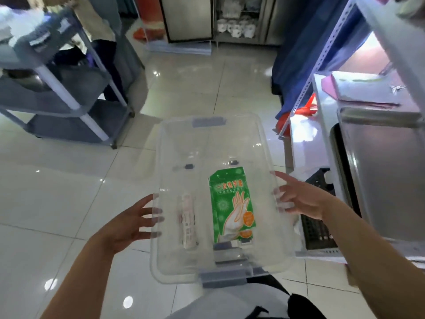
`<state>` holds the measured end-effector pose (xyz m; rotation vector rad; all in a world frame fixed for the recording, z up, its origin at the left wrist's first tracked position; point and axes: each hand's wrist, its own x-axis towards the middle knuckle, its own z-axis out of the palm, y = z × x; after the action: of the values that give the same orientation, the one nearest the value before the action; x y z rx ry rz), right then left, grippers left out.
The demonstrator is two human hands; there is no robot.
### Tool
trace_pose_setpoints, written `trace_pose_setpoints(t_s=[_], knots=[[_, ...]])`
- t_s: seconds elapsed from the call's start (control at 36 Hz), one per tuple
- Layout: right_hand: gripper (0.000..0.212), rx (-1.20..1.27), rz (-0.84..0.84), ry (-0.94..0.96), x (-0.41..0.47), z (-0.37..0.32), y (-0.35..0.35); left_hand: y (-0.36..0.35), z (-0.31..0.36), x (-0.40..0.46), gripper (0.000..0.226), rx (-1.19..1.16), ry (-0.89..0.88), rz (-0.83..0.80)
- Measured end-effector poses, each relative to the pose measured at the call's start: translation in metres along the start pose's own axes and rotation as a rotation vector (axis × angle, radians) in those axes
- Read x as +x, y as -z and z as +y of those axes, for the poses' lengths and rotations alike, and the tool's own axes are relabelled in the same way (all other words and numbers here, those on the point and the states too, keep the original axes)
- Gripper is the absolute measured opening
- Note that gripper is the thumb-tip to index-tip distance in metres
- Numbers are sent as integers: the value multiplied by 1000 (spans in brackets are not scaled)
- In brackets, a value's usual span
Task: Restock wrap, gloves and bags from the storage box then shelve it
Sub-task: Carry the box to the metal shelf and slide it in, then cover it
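Observation:
A clear plastic storage box [264, 143] with grey latches is held in front of me above the tiled floor. Inside it lie a green pack of disposable gloves [232, 203] and a white roll of wrap [188, 222]. My left hand [128, 224] presses against the box's left wall with straight, spread fingers. My right hand [301, 199] presses the right wall in the same way, fingers straight. The box's near latch [224, 280] sits close to my body.
A grey three-tier cart [57, 88] stands at the left. A metal shelf rack [322, 65] with blue cloth and a steel appliance [379, 169] fill the right. A black crate [317, 226] sits low beside the box. A cabinet [236, 24] stands at the back.

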<state>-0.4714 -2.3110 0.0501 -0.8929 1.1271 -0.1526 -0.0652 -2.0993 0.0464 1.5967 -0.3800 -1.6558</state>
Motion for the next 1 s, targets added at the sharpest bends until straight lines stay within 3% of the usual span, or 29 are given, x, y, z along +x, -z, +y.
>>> trace_pose_setpoints(t_s=[0.14,0.33,0.5,0.67,0.83,1.0], knots=[[83,19,14,-26,75,-73,18,14,87,72,69,-53,68,-44],[36,239,122,-127,159,-168,39,21,199,168,51,-73,131,-34],[44,270,232,-193,223,-224,47,24,277,264,55,-16,241,39],[52,365,448,-226,283,-260,61,26,359,391,45,87,313,-100],[63,655,660,-213,300,-289,53,-9,452,508,41,302,395,-232],[51,1114,834,-101,297,-302,22,-81,532,569,47,674,434,-351]])
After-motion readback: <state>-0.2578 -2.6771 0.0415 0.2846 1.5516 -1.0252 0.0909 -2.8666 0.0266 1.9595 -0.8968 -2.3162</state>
